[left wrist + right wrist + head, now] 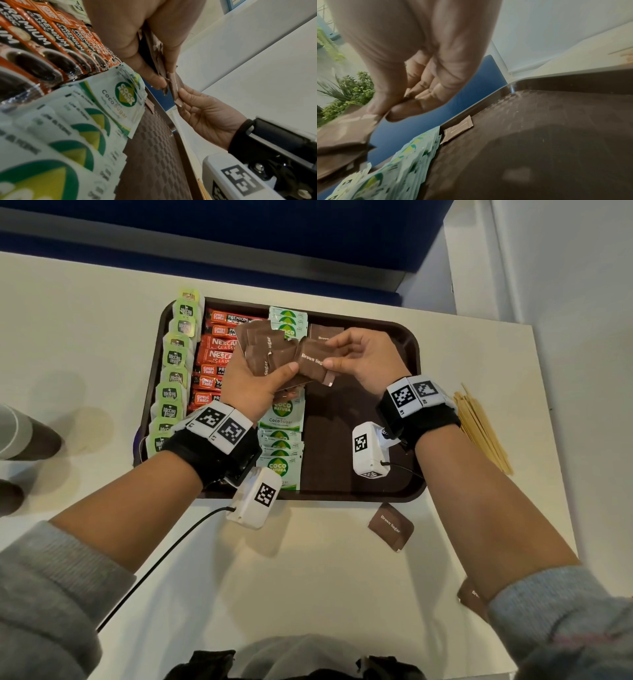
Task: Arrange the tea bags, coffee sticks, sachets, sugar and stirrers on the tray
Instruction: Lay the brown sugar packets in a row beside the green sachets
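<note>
Above the dark brown tray (pixel 409 344), my left hand (pixel 253 385) grips a fanned bunch of brown sugar sachets (pixel 258 350). My right hand (pixel 363 357) pinches one brown sugar sachet (pixel 313 362) at the bunch's right side; the same sachet (pixel 173 86) shows between both hands in the left wrist view. One brown sachet (pixel 325 333) lies on the tray at the back. On the tray sit a column of green tea bags (pixel 174 371), red coffee sticks (pixel 214 357) and green-white coco sugar sachets (pixel 281 446). Wooden stirrers (pixel 479 426) lie on the table right of the tray.
A loose brown sugar sachet (pixel 390 527) lies on the white table (pixel 308 577) just in front of the tray. Another brown sachet (pixel 474 599) peeks out under my right sleeve. The tray's right half (pixel 556 135) is bare. A cable (pixel 154 570) trails from my left wrist.
</note>
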